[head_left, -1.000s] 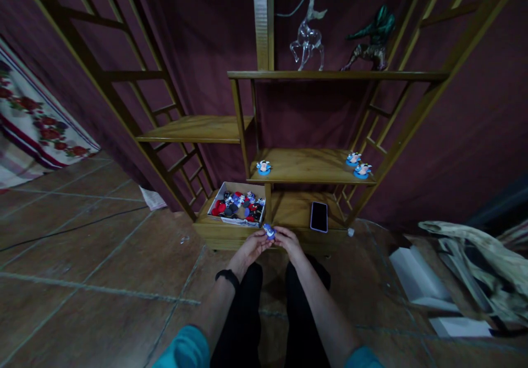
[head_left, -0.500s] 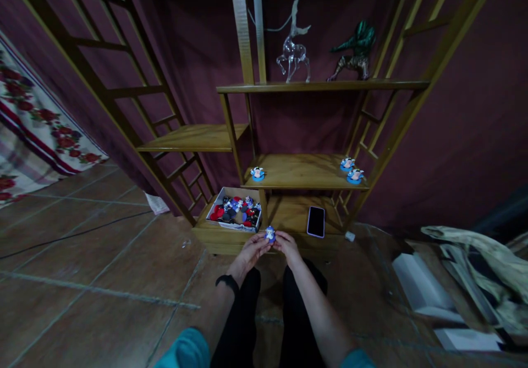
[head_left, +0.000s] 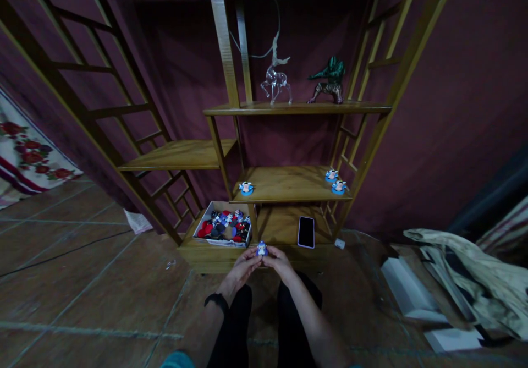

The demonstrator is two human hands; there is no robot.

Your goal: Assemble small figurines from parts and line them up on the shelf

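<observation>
A small purple and white figurine (head_left: 262, 248) is held between both hands, just in front of the bottom shelf. My left hand (head_left: 245, 265) grips it from the left, and my right hand (head_left: 278, 262) from the right; both sets of fingers are closed on it. Behind my left hand, a cardboard box (head_left: 208, 212) holds several small figurines in red, black, white and purple. Up on the middle shelf sit a blue-based figurine (head_left: 246, 188) at the left and two similar ones, a rear figurine (head_left: 331, 176) and a front figurine (head_left: 339, 187), at the right.
A phone (head_left: 306, 232) lies on the bottom shelf of the wooden rack (head_left: 284, 184). Higher up stand a clear deer statue (head_left: 275, 79) and a dark green crouching statue (head_left: 331, 79). White boxes (head_left: 408, 288) and cloth (head_left: 474, 280) lie on the floor to the right.
The view has tilted up and shifted a little, so the rack sits lower and further left. Both hands still hold the purple figurine, which appears slightly turned.
</observation>
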